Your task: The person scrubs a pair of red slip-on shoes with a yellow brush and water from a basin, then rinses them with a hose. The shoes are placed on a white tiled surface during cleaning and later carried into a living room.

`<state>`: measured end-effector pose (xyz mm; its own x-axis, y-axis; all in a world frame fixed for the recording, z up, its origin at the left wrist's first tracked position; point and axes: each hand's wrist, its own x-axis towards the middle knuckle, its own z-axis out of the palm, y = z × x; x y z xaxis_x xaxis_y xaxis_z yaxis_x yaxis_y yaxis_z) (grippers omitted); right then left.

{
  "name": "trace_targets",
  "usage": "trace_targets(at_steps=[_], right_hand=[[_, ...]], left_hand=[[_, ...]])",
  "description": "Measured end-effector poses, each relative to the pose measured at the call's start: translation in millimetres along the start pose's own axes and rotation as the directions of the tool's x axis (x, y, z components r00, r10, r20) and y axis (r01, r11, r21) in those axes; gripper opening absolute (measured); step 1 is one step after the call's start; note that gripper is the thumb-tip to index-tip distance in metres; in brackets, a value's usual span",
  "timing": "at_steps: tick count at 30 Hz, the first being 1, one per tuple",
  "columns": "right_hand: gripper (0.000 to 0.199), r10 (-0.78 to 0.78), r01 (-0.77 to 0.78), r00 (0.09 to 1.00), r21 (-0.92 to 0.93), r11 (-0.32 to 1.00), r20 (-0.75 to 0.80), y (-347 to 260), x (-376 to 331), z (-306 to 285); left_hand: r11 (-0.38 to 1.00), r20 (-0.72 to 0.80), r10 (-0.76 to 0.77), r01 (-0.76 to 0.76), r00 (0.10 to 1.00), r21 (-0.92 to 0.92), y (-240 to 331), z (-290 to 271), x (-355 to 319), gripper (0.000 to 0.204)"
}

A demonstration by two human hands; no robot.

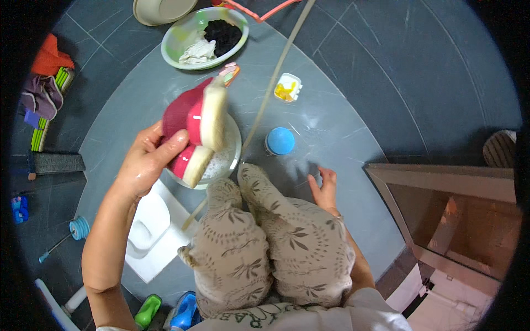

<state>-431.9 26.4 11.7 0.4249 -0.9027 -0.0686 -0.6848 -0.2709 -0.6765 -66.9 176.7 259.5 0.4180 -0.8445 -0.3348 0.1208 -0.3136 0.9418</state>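
Note:
My left hand [144,163] grips a dark red shoe [185,107], tilted so that its thick cream sole and glossy red sides face right. The shoe is above a white basin [234,144] that has sudsy water in it and is partly hidden by the shoe and my knee. Beside my right knee, my right hand [324,190] hangs low over the floor, fingers apart and holding nothing. A round tub with a blue top [280,141] stands nearest to it, up and to the left. A brush with a pale orange edge [229,73] lies beyond the shoe.
A green-and-white basin [167,52] holds black and white cloth at the far side. A white box with yellow pieces [288,87] is on the grey floor [326,118]. A hose [276,77] crosses the floor. At left is a white squat toilet [165,243]; a framed door [397,204] stands right.

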Motion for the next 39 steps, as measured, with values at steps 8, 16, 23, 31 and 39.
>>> trace_targets(at_steps=[8, 16, 23, 31, 39], right_hand=[[0.022, 0.492, -0.45, 0.837, 0.209, 0.868, -0.242, 86.8, -88.4, -59.1], [0.024, 0.725, -0.716, 0.687, 0.118, 0.688, -0.054, 108.6, -237.4, -39.7], [0.024, 0.756, -0.809, 0.574, 0.071, 0.584, 0.315, 80.8, -387.6, 9.6], [0.028, 0.755, -0.782, 0.618, 0.074, 0.619, 0.219, 117.9, -391.5, 30.6], [0.031, 0.737, -0.733, 0.67, 0.24, 0.637, 0.087, 181.7, -397.5, 32.7]], left_hand=[[0.965, 0.404, 0.009, -0.114, 0.915, 0.237, 4.3, 56.9, 25.5, 0.032], [0.868, 0.682, -0.12, -0.257, 0.722, 0.425, 24.2, 144.5, 65.1, 0.036], [0.741, 0.801, -0.199, -0.448, 0.565, 0.5, 64.8, 238.5, 32.5, 0.038], [0.698, 0.818, -0.162, -0.522, 0.552, 0.49, 92.8, 266.1, -1.6, 0.041], [0.723, 0.86, -0.223, -0.515, 0.459, 0.462, 110.7, 288.7, -25.8, 0.051]])
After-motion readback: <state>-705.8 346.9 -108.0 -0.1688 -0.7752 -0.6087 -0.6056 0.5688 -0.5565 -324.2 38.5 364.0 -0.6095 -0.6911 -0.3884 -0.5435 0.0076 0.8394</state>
